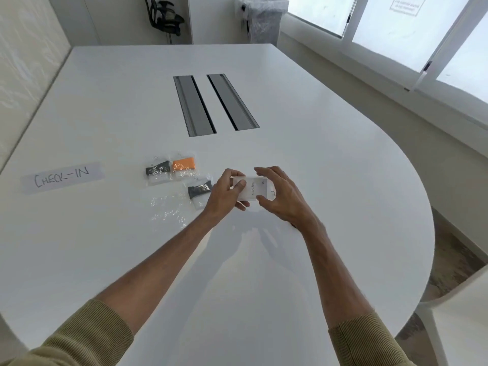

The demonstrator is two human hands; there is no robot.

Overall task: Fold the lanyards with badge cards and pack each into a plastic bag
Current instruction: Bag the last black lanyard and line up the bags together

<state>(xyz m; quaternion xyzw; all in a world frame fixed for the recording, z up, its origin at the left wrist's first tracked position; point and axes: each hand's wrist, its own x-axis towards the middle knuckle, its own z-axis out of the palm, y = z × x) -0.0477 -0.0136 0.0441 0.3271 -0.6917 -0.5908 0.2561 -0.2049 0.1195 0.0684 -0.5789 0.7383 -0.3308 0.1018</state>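
Note:
Over the white table (317,159) I hold a white badge card (252,190) with printed text on it. My left hand (228,192) grips its left end, thumb on top. My right hand (280,196) curls round its right end, where a small metal ring shows. Three packed plastic bags lie to the left: one with a dark lanyard (157,169), one with an orange lanyard (183,165), and another with a dark lanyard (200,191) partly behind my left hand. An empty clear plastic bag (169,210) lies flat in front of them.
A paper strip reading CHECK-IN (62,177) lies at the left. Two grey cable slots (215,104) are set in the table's middle. The table's rounded edge runs along the right, with a white chair (459,320) beside it. A lined bin (261,21) stands at the back.

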